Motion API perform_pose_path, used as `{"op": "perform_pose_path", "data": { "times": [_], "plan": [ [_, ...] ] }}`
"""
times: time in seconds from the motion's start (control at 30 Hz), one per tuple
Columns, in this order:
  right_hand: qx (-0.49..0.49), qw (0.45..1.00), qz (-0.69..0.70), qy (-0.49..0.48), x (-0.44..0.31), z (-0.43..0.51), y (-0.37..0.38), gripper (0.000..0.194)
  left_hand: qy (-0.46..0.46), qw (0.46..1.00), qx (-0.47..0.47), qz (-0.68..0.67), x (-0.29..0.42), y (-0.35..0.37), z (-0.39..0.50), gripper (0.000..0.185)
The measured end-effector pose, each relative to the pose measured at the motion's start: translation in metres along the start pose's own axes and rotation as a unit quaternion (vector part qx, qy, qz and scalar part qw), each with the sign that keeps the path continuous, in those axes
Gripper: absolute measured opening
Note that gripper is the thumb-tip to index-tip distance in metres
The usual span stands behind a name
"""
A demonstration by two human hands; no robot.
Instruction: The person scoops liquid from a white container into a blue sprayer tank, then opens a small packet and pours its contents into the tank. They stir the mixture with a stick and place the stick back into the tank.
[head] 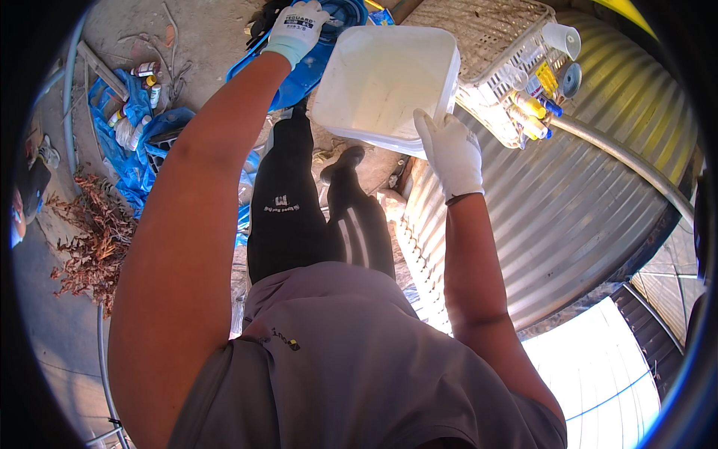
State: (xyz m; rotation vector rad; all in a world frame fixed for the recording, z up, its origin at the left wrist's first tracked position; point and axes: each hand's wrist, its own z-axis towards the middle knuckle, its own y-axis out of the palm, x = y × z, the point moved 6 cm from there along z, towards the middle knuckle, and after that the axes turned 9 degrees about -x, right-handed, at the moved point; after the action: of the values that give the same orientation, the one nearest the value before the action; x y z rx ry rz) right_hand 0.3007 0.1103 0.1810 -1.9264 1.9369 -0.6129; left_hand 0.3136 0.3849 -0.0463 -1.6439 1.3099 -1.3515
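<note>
My left hand (297,31), in a white work glove with a pale green cuff, reaches over a blue plastic container (305,78) at the top; its fingertips are at a round blue part, and whether they grip it cannot be told. My right hand (451,151), also gloved in white, holds the near right corner of a square translucent white plastic tub (387,84), thumb on the upper face and the other fingers partly hidden. The tub hangs above the ground, close beside the blue container.
A dusty plastic crate (477,33) at the upper right carries plastic cups and yellow and blue bottles (527,104). Corrugated metal sheeting (561,224) curves along the right. Blue plastic bags (126,157) with small bottles and dried plants (98,241) lie at left. Part of a person (31,185) shows far left.
</note>
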Motion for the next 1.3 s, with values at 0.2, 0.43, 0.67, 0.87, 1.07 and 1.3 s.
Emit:
{"op": "perform_pose_path", "data": {
  "times": [0.2,0.43,0.67,0.87,1.07,1.3],
  "plan": [
    [-0.008,1.000,0.017,0.009,-0.010,-0.007,-0.009,0.074,0.017,1.000,0.013,-0.015,-0.001,0.004,0.002,0.020],
    [-0.015,0.999,0.022,0.038,-0.007,-0.008,-0.010,0.076,0.025,0.999,0.020,-0.026,-0.002,0.007,0.002,0.020],
    [-0.029,0.999,0.008,0.015,-0.006,-0.007,-0.006,0.072,0.037,0.999,0.000,-0.022,-0.001,0.010,0.005,0.021],
    [-0.005,0.972,-0.198,-0.124,-0.017,-0.008,0.001,0.037,0.034,0.999,-0.011,-0.025,-0.003,0.011,0.003,0.022],
    [-0.010,0.971,-0.214,-0.107,-0.002,0.002,0.013,0.043,0.046,0.999,-0.015,-0.025,-0.005,0.013,0.006,0.023],
    [-0.015,0.974,-0.201,-0.099,-0.004,0.001,0.010,0.043,0.041,0.999,0.002,-0.012,-0.007,0.002,0.010,0.019]
  ]
}}
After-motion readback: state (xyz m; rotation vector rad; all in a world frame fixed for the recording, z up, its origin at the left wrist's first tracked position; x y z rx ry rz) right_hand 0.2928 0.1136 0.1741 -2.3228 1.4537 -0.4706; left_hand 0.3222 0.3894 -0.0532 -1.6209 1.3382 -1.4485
